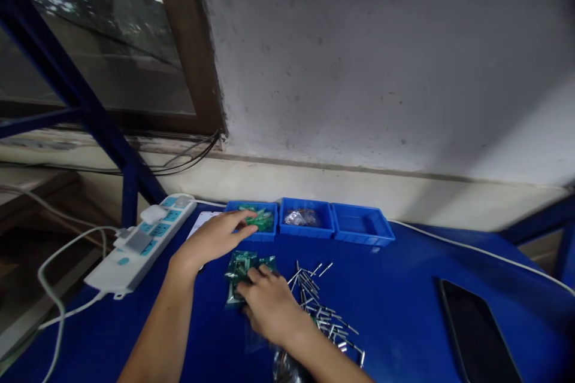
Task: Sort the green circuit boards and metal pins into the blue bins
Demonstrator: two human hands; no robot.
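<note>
My left hand (224,231) reaches over the left blue bin (268,236), its thumb and fingers apart above the green pieces (265,219) inside. Lower down, my right hand (269,302) rests at the green plastic packets (241,264) on the blue table, with its fingers bent; what its fingertips hold, if anything, is hidden. A loose pile of thin metal pins (309,290) lies to the right of that hand. Beneath the right wrist, a clear bag (285,368) with dark contents shows in part.
The middle blue bin (306,231) holds clear plastic bags, with another blue bin (363,239) beside it. A power strip (135,251) with plugs lies at the left. A black phone (478,335) lies at the right, near a white cable (476,250).
</note>
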